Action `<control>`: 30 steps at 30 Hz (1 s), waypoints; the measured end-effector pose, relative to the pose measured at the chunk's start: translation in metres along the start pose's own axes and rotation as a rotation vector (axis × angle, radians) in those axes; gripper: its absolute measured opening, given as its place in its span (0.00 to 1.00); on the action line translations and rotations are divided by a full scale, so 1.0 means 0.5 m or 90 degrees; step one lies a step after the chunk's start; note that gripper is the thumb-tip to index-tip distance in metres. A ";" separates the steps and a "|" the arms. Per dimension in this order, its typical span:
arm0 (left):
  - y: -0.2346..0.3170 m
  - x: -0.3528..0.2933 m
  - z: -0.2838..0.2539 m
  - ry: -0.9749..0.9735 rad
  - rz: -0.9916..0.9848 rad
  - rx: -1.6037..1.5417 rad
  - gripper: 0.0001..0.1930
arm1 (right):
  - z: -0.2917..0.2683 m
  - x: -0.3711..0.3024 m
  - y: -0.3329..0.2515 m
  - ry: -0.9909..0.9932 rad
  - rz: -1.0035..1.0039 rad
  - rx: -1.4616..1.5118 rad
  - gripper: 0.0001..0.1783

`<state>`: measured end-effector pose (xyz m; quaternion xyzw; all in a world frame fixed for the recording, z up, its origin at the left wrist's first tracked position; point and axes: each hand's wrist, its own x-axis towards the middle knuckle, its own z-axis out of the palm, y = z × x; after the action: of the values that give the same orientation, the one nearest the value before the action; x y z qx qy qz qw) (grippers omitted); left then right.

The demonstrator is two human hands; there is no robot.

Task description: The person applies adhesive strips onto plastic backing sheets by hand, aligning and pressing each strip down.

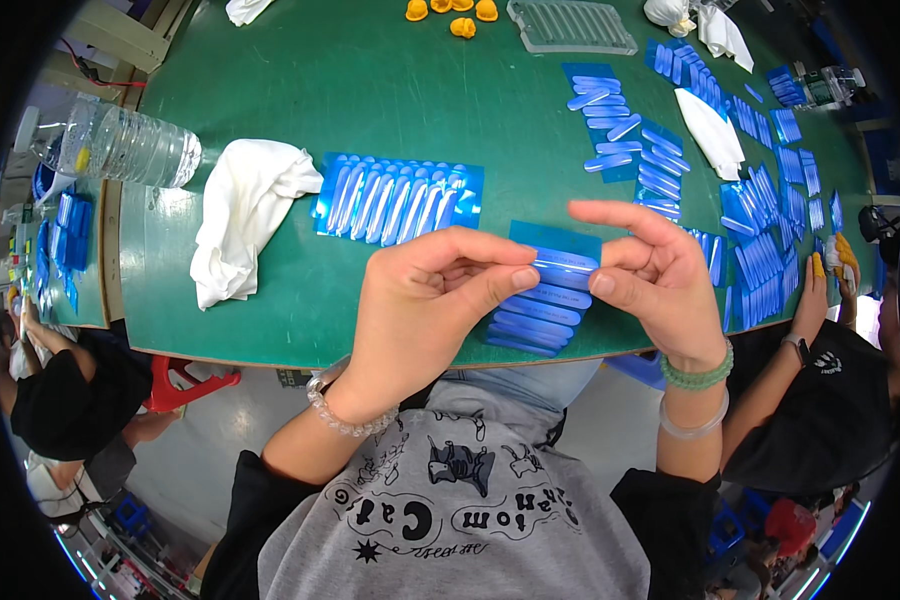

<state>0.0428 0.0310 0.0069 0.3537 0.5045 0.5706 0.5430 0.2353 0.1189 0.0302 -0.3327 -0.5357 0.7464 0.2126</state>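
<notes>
My left hand (415, 315) and my right hand (655, 275) meet over the table's near edge. Between them is a glossy blue strip (567, 262) with rounded ends, each end pinched between a thumb and finger. The strip lies at the upper part of a blue film sheet (545, 228), which carries several more such strips (535, 325) below it. My right index finger is stretched out above the sheet. Just beyond my left hand lies another blue sheet of strips (390, 200), some with white glare on them.
Left on the green table (370, 90) are a white cloth (245, 220) and a transparent water bottle (120, 140). Many blue strip sheets (765, 260) spread across the right side, near a co-worker's hand (812, 300). A transparent ribbed tray (572, 26) and yellow finger cots (462, 28) sit at the back.
</notes>
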 end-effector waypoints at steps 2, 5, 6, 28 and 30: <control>0.001 0.001 -0.002 -0.004 -0.001 0.001 0.07 | 0.001 0.001 -0.002 -0.001 0.016 -0.009 0.27; 0.000 0.002 -0.004 -0.013 0.002 0.004 0.07 | -0.001 0.003 0.006 -0.005 0.001 0.007 0.28; -0.001 0.002 -0.005 -0.019 0.005 0.006 0.07 | -0.004 0.004 0.008 -0.005 0.001 0.007 0.28; -0.022 0.011 0.009 -0.032 0.029 -0.009 0.15 | 0.053 0.013 0.027 0.108 -0.098 -0.026 0.27; -0.021 0.013 0.006 -0.040 0.019 0.045 0.13 | 0.053 0.014 0.026 0.119 -0.078 0.009 0.23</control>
<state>0.0473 0.0368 -0.0033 0.3977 0.5015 0.5495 0.5370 0.2118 0.1016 0.0218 -0.3661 -0.5276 0.7015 0.3090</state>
